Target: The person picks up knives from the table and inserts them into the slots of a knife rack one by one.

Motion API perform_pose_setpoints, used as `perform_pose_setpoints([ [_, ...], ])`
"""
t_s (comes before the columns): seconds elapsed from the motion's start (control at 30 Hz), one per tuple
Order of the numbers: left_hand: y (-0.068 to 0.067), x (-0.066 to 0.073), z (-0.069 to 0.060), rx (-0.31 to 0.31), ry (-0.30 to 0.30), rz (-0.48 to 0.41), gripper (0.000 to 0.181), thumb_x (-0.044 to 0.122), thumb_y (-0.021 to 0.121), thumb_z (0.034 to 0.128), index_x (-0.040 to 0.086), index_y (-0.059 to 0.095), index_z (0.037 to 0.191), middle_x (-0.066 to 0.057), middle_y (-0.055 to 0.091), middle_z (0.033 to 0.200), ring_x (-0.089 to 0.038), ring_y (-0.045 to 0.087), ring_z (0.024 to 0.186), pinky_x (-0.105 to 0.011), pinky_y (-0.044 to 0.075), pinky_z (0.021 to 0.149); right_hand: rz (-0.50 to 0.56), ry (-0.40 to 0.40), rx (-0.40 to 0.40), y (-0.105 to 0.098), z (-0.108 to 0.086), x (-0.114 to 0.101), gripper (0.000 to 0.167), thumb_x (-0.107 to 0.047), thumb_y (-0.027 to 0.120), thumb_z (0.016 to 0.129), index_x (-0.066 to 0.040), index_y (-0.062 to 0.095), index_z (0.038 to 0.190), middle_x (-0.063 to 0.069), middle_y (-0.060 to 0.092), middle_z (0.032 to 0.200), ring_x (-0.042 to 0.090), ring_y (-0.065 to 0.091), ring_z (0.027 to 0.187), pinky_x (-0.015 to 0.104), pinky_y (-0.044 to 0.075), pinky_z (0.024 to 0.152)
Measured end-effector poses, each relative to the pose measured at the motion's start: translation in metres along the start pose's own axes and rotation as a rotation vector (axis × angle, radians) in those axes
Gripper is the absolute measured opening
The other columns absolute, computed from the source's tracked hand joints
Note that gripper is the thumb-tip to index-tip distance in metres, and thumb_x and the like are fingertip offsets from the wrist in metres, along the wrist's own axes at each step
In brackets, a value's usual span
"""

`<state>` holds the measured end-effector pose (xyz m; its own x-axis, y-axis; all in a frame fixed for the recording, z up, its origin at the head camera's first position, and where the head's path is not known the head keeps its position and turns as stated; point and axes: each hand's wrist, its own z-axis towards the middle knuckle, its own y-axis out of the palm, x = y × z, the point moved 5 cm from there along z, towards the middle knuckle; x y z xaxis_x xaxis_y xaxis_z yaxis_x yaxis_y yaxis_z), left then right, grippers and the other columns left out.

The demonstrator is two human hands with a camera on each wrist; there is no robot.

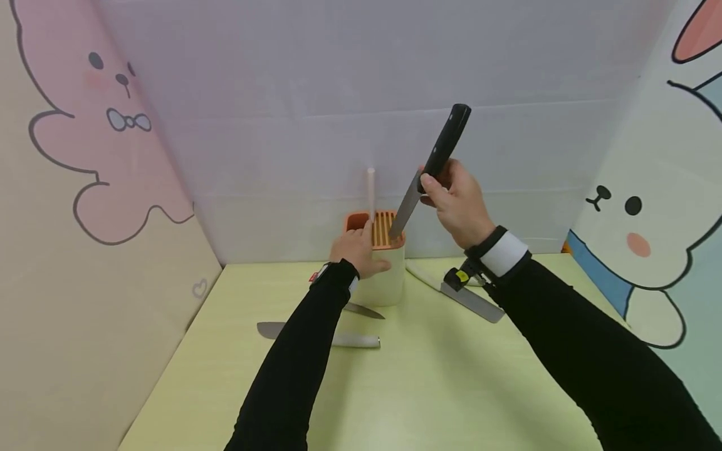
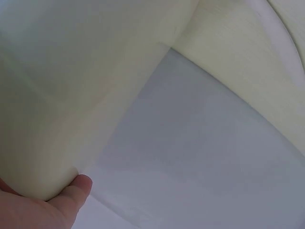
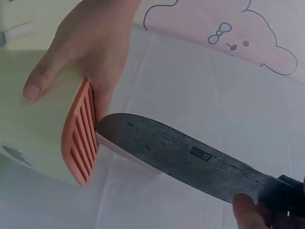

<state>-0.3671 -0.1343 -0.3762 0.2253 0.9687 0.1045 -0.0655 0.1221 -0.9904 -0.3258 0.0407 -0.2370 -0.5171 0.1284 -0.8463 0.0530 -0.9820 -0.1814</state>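
Observation:
My left hand [image 1: 358, 250] [image 2: 47, 205] [image 3: 97, 47] grips the left side of a pale green knife holder [image 1: 380, 282] [image 2: 62, 119] [image 3: 38, 109], its thumb across the front. Orange slots [image 1: 383, 230] [image 3: 82, 138] cover part of the holder's top. In my right hand [image 1: 459, 203] [image 3: 250, 214], fingers and thumb pinch a knife near where its black handle [image 1: 448, 141] meets the blade [image 3: 176, 152]. The blade slants down, its tip at the slots' edge; I cannot tell if it is inside one. A white handle [image 1: 370, 188] rises from the holder beside my left fingers.
On the table [image 1: 440, 401], a white-handled knife [image 1: 355, 341] lies in front of the holder, partly under my left forearm. Nearer the holder is a small blade [image 1: 368, 311]. A broad-bladed knife [image 1: 474, 304] lies to the right. Printed fabric walls [image 1: 282, 156] surround the table.

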Motion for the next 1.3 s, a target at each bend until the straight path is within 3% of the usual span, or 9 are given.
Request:
perform_pose_setpoints([
  [0.2, -0.004, 0.000, 0.000, 0.008, -0.003, 0.006, 0.106, 0.065, 0.065, 0.0797, 0.007, 0.016, 0.154, -0.009, 0.055, 0.134, -0.026, 0.053, 0.118, -0.037, 0.046, 0.096, -0.026, -0.087, 0.024, 0.004, 0.007, 0.006, 0.033, -0.010, 0.056, 0.097, 0.006, 0.048, 0.126, 0.018, 0.059, 0.127, 0.025, 0.059, 0.111, 0.032, 0.054, 0.087],
  [0.7, 0.004, 0.002, 0.006, 0.037, 0.009, 0.012, 0.108, 0.067, 0.066, 0.0771, 0.007, 0.019, 0.154, -0.009, 0.058, 0.129, -0.026, 0.055, 0.114, -0.036, 0.046, 0.096, -0.059, -0.115, 0.003, 0.021, 0.009, 0.021, 0.033, -0.009, 0.056, 0.097, 0.008, 0.049, 0.125, 0.019, 0.060, 0.125, 0.025, 0.058, 0.113, 0.032, 0.054, 0.085],
  [0.93, 0.006, 0.001, 0.006, 0.058, 0.012, -0.013, 0.108, 0.066, 0.068, 0.0759, 0.008, 0.020, 0.153, -0.008, 0.060, 0.126, -0.025, 0.057, 0.110, -0.036, 0.047, 0.094, -0.124, -0.115, -0.036, 0.028, 0.010, 0.027, 0.032, -0.010, 0.055, 0.098, 0.008, 0.049, 0.125, 0.016, 0.061, 0.125, 0.025, 0.057, 0.115, 0.038, 0.049, 0.094],
  [1.1, 0.006, 0.001, 0.007, 0.032, -0.001, 0.013, 0.109, 0.068, 0.064, 0.0772, 0.007, 0.018, 0.154, -0.009, 0.057, 0.131, -0.026, 0.054, 0.115, -0.037, 0.045, 0.098, -0.140, -0.113, -0.066, 0.033, 0.011, 0.029, 0.032, -0.011, 0.055, 0.098, 0.007, 0.049, 0.125, 0.016, 0.061, 0.125, 0.027, 0.056, 0.116, 0.043, 0.039, 0.104],
  [1.3, 0.006, -0.001, 0.005, 0.029, -0.007, 0.031, 0.108, 0.068, 0.063, 0.0785, 0.006, 0.017, 0.154, -0.010, 0.055, 0.133, -0.026, 0.053, 0.118, -0.037, 0.044, 0.099, -0.175, -0.089, -0.100, 0.043, 0.017, 0.034, 0.033, -0.012, 0.054, 0.099, 0.006, 0.050, 0.126, 0.017, 0.061, 0.123, 0.026, 0.057, 0.114, 0.043, 0.040, 0.104],
])
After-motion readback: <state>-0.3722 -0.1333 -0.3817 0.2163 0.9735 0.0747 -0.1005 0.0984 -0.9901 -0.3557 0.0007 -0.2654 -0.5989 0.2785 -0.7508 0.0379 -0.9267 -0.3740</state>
